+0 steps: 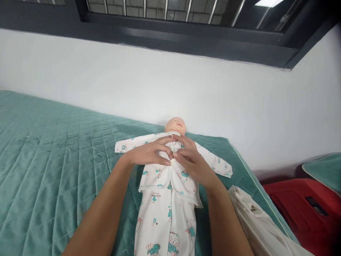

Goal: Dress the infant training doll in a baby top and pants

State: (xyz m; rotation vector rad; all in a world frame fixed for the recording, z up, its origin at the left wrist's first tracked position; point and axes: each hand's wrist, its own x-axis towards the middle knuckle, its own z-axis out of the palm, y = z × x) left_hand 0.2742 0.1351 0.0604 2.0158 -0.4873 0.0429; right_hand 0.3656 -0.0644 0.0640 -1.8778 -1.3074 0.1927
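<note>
A baby doll [176,125] lies on its back, dressed in a white printed baby shirt [157,176] and matching trousers [157,220]. Both sleeves spread out to the sides. My left hand [153,151] rests on the shirt's chest, its thumb and fingers pinching the front edge near a button [172,161]. From the other side my right hand [190,158] pinches the same front opening, fingertips meeting those of the left. The fingers partly cover the shirt's upper front. Below the hands the shirt front parts slightly.
The doll lies on a green quilted cover [66,160] against a white wall [106,78]. A crumpled off-white cloth [255,220] lies at right, beside my forearm. Past the bed's right edge stands a red plastic object [298,202]. A dark-framed barred window [165,25] is above.
</note>
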